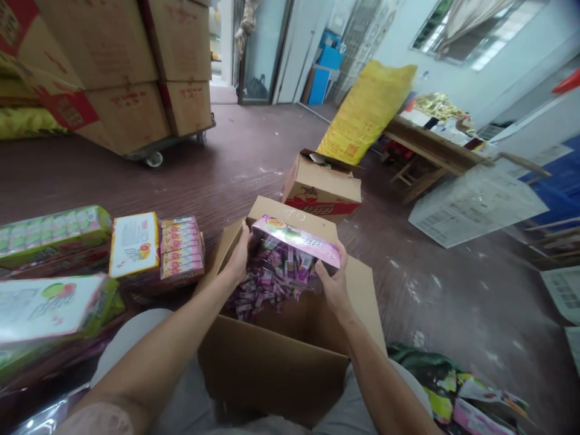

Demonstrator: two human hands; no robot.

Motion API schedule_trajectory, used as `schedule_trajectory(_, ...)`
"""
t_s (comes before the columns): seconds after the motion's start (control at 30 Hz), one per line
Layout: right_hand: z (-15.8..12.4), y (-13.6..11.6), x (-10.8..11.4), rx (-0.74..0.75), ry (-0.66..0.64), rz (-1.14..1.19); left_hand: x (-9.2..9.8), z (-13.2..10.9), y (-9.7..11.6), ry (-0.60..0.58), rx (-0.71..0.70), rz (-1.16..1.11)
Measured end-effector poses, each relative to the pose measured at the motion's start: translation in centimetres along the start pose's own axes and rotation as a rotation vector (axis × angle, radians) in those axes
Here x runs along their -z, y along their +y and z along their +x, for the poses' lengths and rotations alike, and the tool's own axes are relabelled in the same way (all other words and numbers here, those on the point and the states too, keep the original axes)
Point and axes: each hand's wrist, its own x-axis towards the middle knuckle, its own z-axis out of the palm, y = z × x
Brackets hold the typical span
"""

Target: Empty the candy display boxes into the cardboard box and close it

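Observation:
An open cardboard carton point(276, 362) stands between my knees with its flaps spread. Above it I hold a purple printed box point(296, 238), tilted, one end in each hand. My left hand point(241, 257) grips the left end, and my right hand point(334, 281) closes round the right end with the thumb on the near side. Small purple wrapped packets point(258, 293) lie heaped in the left part of the carton. More packets show just below the box's printed side; whether they are inside it or dropping out I cannot tell.
To my left sit packs of green boxes point(54, 232), a white-topped pack point(135, 244) and a pink pack point(182, 248). Another carton point(321, 187) and a yellow sack point(369, 112) stand ahead. Stacked cartons point(113, 72) ride a trolley. Torn wrappers point(475, 399) lie right.

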Motion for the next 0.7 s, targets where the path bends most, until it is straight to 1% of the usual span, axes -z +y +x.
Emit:
schedule_trajectory(0.1,-0.2,-1.3,0.0,-0.035,0.034,0.033,0.5,0.0,0.8,-0.070,-0.035,0.062)
schedule_trajectory(0.2,-0.8,-2.0,0.3,0.006,-0.004,-0.030,0.9,-0.4,1.7,-0.110,-0.111,0.056)
schedule_trajectory(0.27,-1.4,-2.0,0.6,0.014,-0.008,-0.047,1.0,-0.8,2.2,-0.142,-0.152,0.069)
schedule_trajectory(0.37,-2.5,-1.9,1.2,-0.010,0.010,-0.046,1.4,-1.3,2.6,-0.215,-0.170,0.134)
schedule_trajectory(0.47,-3.9,-1.7,1.7,0.031,0.033,-0.103,1.9,-1.7,2.5,-0.281,-0.200,0.149)
schedule_trajectory(0.53,-4.9,-1.6,1.8,0.063,0.063,-0.129,2.1,-1.9,2.3,-0.308,-0.196,0.162)
schedule_trajectory(0.6,-5.8,-1.4,1.8,0.068,0.078,-0.127,2.2,-2.0,2.0,-0.282,-0.166,0.193)
schedule_trajectory(0.63,-6.3,-1.3,1.9,0.059,0.085,-0.122,2.3,-2.2,2.0,-0.235,-0.147,0.206)
schedule_trajectory(0.7,-7.1,-1.1,2.0,0.037,0.121,-0.113,2.4,-2.7,2.2,-0.102,-0.123,0.215)
